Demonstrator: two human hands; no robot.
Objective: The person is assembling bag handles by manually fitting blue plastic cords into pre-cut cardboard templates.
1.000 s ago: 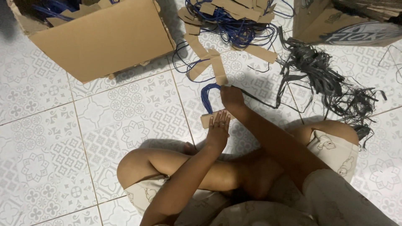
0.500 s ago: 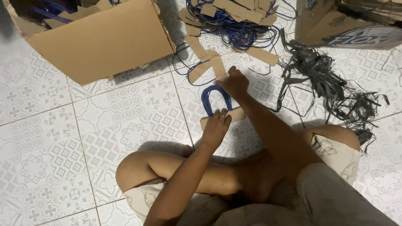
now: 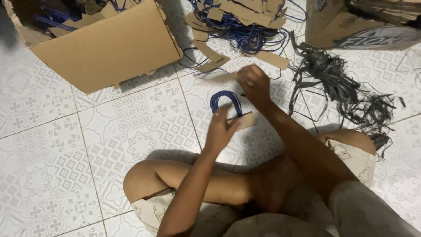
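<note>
I sit cross-legged on a patterned tile floor. My left hand [image 3: 221, 129] holds a stack of cardboard strips [image 3: 245, 119] with looped blue cords [image 3: 225, 100] arching up from them. My right hand [image 3: 253, 83] is stretched farther out and pinches one blurred cardboard strip [image 3: 219, 75] with a blue cord, near the heap of blue cords and cardboard strips [image 3: 243, 24] at the top.
An open cardboard box [image 3: 107, 48] with blue cords inside lies at the upper left. Another cardboard box [image 3: 364, 24] stands at the upper right. A tangle of dark grey straps [image 3: 346, 90] lies to the right, by my knee.
My right hand left the stack, reached toward the heap and took up one strip. My left hand stayed on the stack of strips with blue loops.
</note>
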